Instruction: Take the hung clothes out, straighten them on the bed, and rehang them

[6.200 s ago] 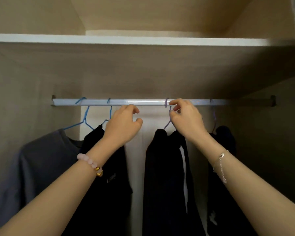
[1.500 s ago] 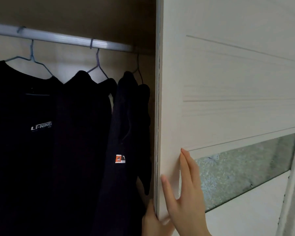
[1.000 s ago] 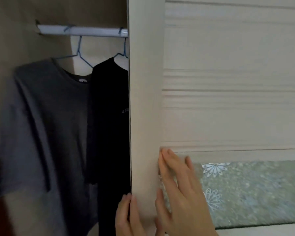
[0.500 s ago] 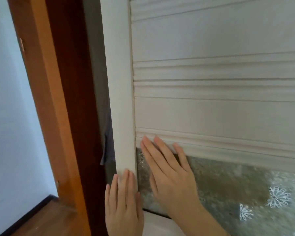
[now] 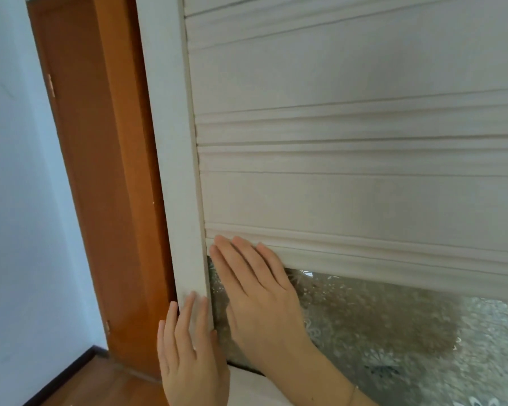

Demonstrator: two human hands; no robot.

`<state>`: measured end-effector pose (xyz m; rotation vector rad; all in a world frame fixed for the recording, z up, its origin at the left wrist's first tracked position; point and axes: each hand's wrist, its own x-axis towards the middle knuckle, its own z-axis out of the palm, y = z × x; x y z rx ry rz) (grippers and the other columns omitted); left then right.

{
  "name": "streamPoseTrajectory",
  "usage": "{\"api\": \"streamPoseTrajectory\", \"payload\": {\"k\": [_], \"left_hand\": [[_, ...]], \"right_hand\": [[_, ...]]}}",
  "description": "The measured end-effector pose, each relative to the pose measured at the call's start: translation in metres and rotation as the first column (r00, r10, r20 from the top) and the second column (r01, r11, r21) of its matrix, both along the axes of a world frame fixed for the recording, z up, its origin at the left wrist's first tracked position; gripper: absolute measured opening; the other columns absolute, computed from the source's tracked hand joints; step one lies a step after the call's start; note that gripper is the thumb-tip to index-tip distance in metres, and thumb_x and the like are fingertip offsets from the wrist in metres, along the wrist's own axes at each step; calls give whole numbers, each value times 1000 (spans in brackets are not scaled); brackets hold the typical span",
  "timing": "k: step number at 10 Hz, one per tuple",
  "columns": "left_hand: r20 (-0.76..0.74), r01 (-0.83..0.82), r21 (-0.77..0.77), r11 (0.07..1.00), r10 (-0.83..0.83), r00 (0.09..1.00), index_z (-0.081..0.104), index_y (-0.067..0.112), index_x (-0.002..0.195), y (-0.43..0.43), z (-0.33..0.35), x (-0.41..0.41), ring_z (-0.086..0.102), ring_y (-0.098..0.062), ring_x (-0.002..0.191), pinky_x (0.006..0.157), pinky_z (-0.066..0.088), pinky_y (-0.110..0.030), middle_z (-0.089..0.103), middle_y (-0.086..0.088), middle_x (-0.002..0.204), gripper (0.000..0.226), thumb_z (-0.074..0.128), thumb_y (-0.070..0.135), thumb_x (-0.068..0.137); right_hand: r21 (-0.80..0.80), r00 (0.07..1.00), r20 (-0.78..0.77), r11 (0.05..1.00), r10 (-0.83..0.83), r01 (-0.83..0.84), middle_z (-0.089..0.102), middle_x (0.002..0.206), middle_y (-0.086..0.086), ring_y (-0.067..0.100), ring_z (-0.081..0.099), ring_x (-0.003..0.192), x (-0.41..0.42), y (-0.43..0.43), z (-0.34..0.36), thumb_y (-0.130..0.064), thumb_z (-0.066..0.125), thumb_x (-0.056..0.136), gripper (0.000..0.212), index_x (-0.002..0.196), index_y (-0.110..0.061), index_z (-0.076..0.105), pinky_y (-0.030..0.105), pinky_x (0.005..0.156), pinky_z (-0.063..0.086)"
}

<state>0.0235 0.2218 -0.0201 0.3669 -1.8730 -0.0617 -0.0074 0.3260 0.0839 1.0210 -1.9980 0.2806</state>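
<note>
Clothes are not in sight. I think they hang behind the white door [image 5: 349,186], but the door hides that. The left hand [image 5: 188,356] lies flat on the door's side strip. The right hand [image 5: 261,303] lies flat beside it, with its fingertips on the ledge above the bumpy glass [image 5: 379,332]. Neither hand has a grip on anything: the fingers are straight and press on the door. The door's edge sits right against the brown frame [image 5: 109,171], with no gap that I can see, so the door looks shut. That makes me think the job is at its end, with the clothes hung up again, but I cannot check that from here. No bed shows. If any clothes are left to fix, the door must slide open first. A blue wall [image 5: 12,230] and a wood floor [image 5: 94,385] are at the left.
</note>
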Motion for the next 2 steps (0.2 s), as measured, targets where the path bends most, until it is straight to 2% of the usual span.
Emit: {"api": "streamPoseTrajectory", "payload": {"k": [1, 2], "left_hand": [[-27, 213, -7, 977, -213, 977, 43, 9, 128, 2, 18, 0, 39, -31, 127, 115, 19, -30, 52, -16, 131, 49, 26, 43, 98], [-155, 453, 39, 891, -442, 883, 47, 13, 123, 13, 74, 18, 47, -14, 116, 111, 20, -7, 58, -11, 120, 41, 38, 39, 94]], "right_hand": [[-24, 993, 47, 994, 112, -111, 45, 150, -2, 13, 32, 143, 5, 10, 1, -19, 42, 86, 56, 141, -16, 50, 34, 120, 18], [-352, 873, 219, 870, 435, -345, 50, 144, -13, -1, 42, 135, 18, 49, 26, -20, 51, 87, 51, 137, -25, 54, 19, 112, 35]]}}
